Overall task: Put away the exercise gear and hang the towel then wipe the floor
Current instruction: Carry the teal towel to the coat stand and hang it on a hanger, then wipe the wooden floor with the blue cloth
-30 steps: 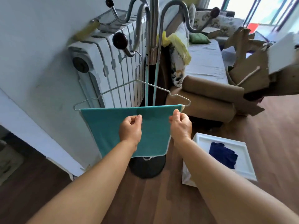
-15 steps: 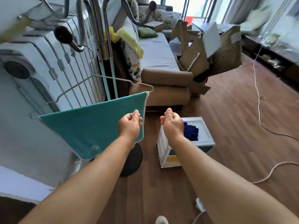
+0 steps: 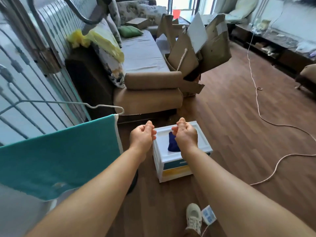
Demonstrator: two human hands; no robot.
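Note:
A teal towel [image 3: 56,156] hangs over a wire hanger [image 3: 95,106] on the coat stand at the left. My left hand [image 3: 142,136] is just right of the towel's edge, apart from it, fingers curled and holding nothing. My right hand [image 3: 185,135] is beside it with curled fingers, also holding nothing, above a white storage box [image 3: 177,168] on the floor. A dark blue cloth [image 3: 171,144] lies on top of the box, partly hidden by my right hand.
A white radiator [image 3: 20,93] stands behind the towel. A brown sofa [image 3: 147,96] with cushions is ahead, torn cardboard boxes [image 3: 201,47] beside it. A rope [image 3: 263,117] trails over the wooden floor at the right. My shoe [image 3: 193,218] and a small packet [image 3: 208,217] are at the bottom.
Both hands have let go of the towel and moved right, over the white box. The view has swung right, away from the coat stand.

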